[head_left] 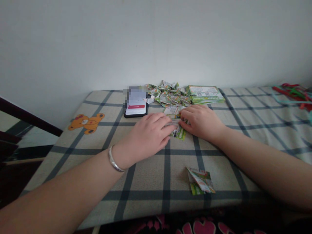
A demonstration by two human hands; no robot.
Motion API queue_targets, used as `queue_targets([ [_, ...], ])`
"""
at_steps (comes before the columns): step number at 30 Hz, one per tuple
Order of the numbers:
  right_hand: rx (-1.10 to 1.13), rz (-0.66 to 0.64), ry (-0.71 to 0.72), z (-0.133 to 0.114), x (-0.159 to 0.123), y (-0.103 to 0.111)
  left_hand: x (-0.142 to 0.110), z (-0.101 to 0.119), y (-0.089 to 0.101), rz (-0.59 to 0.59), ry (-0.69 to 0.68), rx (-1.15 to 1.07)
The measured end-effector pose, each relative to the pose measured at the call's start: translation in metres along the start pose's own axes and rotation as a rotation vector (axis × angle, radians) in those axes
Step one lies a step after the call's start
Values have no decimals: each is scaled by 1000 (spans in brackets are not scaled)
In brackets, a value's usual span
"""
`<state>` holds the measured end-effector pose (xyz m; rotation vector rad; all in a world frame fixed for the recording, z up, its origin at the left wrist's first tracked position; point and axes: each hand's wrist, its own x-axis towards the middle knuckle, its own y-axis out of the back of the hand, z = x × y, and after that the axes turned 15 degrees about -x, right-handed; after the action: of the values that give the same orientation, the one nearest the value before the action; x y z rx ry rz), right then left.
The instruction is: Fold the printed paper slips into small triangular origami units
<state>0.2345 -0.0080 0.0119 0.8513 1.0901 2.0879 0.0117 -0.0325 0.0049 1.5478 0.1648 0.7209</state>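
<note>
A green-and-white printed leaflet (180, 132) lies on the tablecloth between my hands, partly covered by my fingers. From the left, my left hand (148, 135), with a silver bangle on its wrist, grips the leaflet's left edge with bent fingers. Opposite it, my right hand (203, 122) pinches the right side with thumb and fingers. Just beyond is a heap of folded leaflets (170, 96) in the same print. Nearer to me sits a single folded leaflet (201, 182), with one flap raised.
A phone (136, 111) with a lit screen lies left of the heap. To its right is a flat stack of leaflets (206, 95). A bear picture (85, 123) is at the left. Red and green items (294, 93) lie far right. A wall (156, 42) stands behind the table.
</note>
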Motion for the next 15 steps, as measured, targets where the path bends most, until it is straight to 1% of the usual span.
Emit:
queue_targets([
  [3, 33, 10, 2, 0, 0, -1, -2, -1, -3, -23, -55, -54],
  [8, 145, 52, -36, -2, -1, -8, -4, -8, -6, -41, -52, -118],
  [12, 271, 117, 2, -3, -2, -15, -3, -12, -5, -48, -42, -151],
  [15, 315, 142, 47, -2, -1, -17, -2, -13, -6, -40, -48, -191],
])
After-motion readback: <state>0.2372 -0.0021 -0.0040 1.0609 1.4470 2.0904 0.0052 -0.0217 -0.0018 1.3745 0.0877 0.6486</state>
